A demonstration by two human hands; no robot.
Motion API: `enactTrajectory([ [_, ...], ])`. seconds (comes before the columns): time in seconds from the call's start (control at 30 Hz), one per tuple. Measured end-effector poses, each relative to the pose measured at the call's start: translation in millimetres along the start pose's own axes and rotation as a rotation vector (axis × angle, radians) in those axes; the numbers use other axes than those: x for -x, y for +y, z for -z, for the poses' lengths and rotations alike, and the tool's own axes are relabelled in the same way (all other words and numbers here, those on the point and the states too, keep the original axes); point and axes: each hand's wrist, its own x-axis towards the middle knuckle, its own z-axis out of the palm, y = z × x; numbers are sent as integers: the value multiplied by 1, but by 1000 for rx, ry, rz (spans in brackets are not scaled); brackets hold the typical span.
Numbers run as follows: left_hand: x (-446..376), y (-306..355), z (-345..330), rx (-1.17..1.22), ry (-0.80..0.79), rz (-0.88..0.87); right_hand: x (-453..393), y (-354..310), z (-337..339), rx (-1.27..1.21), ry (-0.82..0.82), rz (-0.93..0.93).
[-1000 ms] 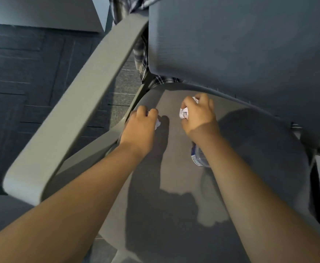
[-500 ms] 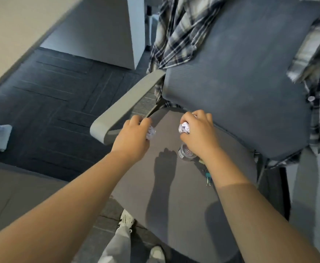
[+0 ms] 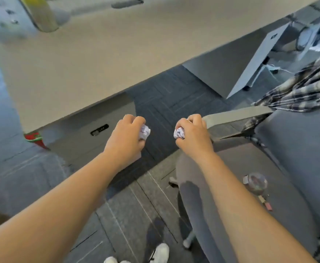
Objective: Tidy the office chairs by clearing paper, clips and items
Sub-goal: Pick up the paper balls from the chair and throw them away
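Left hand (image 3: 126,136): grip closed tight around a crumpled paper ball (image 3: 144,131); the paper pokes out at the thumb side. Hand is held in the air above the dark carpet floor (image 3: 166,103), in front of the beige counter (image 3: 98,59).

Right hand (image 3: 194,136): grip likewise curled round a second paper ball (image 3: 179,133), white creases showing between thumb and fingers. It sits just beside the grey armrest (image 3: 237,115) of the office chair (image 3: 288,186); contact with the armrest cannot be told.

The two hands are level, near each other but apart.

On the chair seat: a roll of clear tape (image 3: 257,182), and next to it some small clips (image 3: 265,203), blurred. A plaid shirt (image 3: 303,92) hangs over the chair back.
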Motion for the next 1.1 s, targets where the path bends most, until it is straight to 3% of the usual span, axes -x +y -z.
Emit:
enactTrajectory([
  [0.27,96,-134,70,38,160,368,13,-169,-67,1,-156,374],
  [0.63,219,-276,125,90,316,727,64,-344,-154,-42,-375,681],
  [0.83,214,-334,141,141,332,801,41,-405,-193,-11,-411,730],
  [1.1,127,-434,183,177,321,831,-69,-480,-251,28,-403,659],
])
